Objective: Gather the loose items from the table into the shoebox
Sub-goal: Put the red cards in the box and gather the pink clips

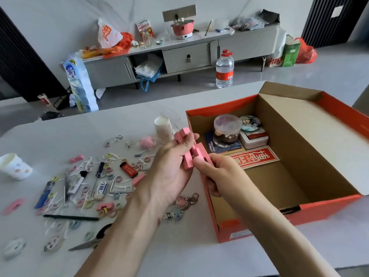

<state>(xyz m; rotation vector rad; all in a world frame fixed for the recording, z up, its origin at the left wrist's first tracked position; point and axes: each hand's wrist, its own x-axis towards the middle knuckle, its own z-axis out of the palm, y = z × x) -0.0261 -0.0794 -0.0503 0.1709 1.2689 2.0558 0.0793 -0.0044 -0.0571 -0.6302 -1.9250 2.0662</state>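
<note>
The shoebox (329,212) is orange-red outside and plain brown cardboard inside. The tabletop (139,246) is pale grey-white. The interlocked blocks (187,156) are matte pink. A card (255,157) is red with white characters, and a round badge (249,122) is printed in pale blue. The lighter (128,169) is red with a black end. The eraser (101,188) is white with blue lettering. The pen (69,217) is black. A paper cup (14,166) is white, dotted with pastel spots. Small rings (119,178) are pastel pink, yellow and blue. The cabinet (186,56) is grey, the cooker (182,28) is pink, and the clear bottle (224,68) has a red cap and label.
</note>
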